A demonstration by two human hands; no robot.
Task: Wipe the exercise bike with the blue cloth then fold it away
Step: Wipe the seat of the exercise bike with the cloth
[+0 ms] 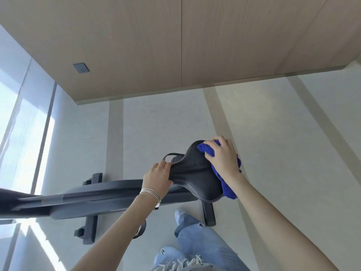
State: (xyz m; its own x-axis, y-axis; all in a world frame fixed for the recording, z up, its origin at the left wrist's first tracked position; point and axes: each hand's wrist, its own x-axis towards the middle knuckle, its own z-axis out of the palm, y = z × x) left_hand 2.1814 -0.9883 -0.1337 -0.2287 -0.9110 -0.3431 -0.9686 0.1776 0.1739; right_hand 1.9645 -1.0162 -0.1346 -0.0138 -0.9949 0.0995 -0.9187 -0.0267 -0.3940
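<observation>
Blue cloth (228,188) lies bunched on the wide end of the exercise bike's (88,200) black saddle (195,173), spilling over its far-right edge and hanging below the rim. The right hand (220,155) sits palm-down on top of it, fingers curled round the wad and pressing it to the saddle, the forearm reaching in from the lower right. The left hand (156,178) grips the saddle's narrow end, fingers wrapped over the top and thumb along the stitched edge, thin bangles (151,194) at the wrist. Left of the saddle the bike's dark frame runs out of view, with cross feet (89,227) resting on the floor. Just below the saddle stand the person's jeans leg (205,241) and shoe (180,215). Pale tiled floor (273,153) lies open to the right of and beyond the saddle, up to the wood-panelled wall (175,45); a window (19,114) is far left.
</observation>
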